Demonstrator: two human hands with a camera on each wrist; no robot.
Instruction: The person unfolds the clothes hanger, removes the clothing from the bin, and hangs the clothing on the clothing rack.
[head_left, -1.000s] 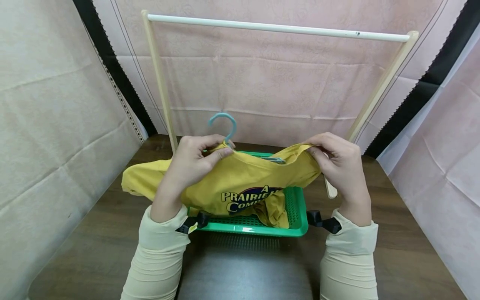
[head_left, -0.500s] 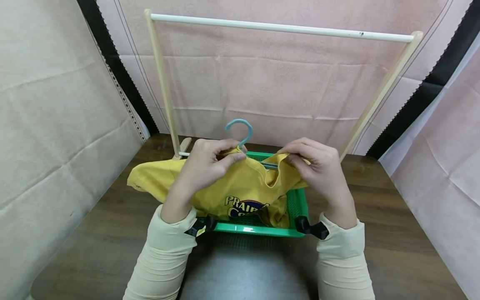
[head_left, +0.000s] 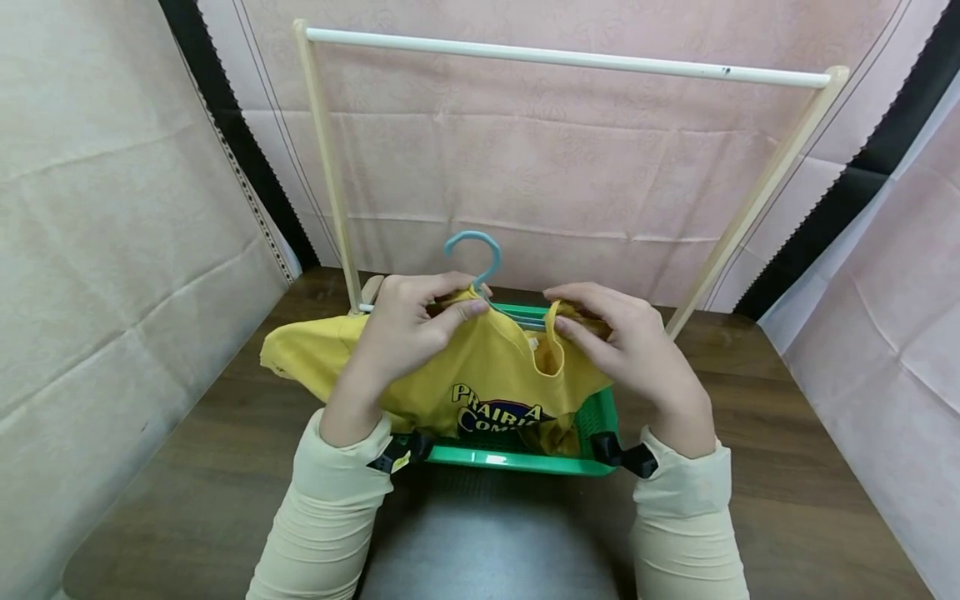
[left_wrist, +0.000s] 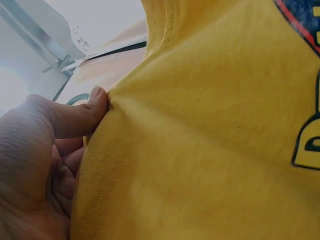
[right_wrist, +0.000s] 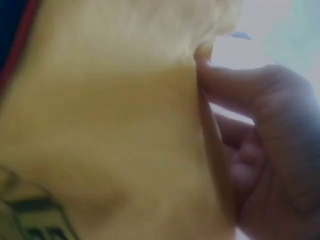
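A yellow T-shirt (head_left: 495, 350) with dark printed lettering is spread between both hands, above a green basket (head_left: 510, 460). Inside its neck is a light blue hanger (head_left: 491, 250), whose hook sticks up past the collar; part of its bar shows in the neck opening. My left hand (head_left: 412, 321) pinches the shirt near the collar, close to the base of the hook. On the other side my right hand (head_left: 622, 337) pinches the neckline between thumb and fingers. The left wrist view shows the thumb (left_wrist: 85, 115) pressing the cloth's edge. The right wrist view is blurred.
A white clothes rack (head_left: 570, 58) stands behind the basket, its top bar high above the hands. Patterned cloth walls (head_left: 525, 167) enclose the back and sides of the brown wooden table (head_left: 787, 467).
My right hand has moved left, towards the left hand, bringing the neckline in and bunching it. My left hand and the hanger hook have shifted slightly right overall.
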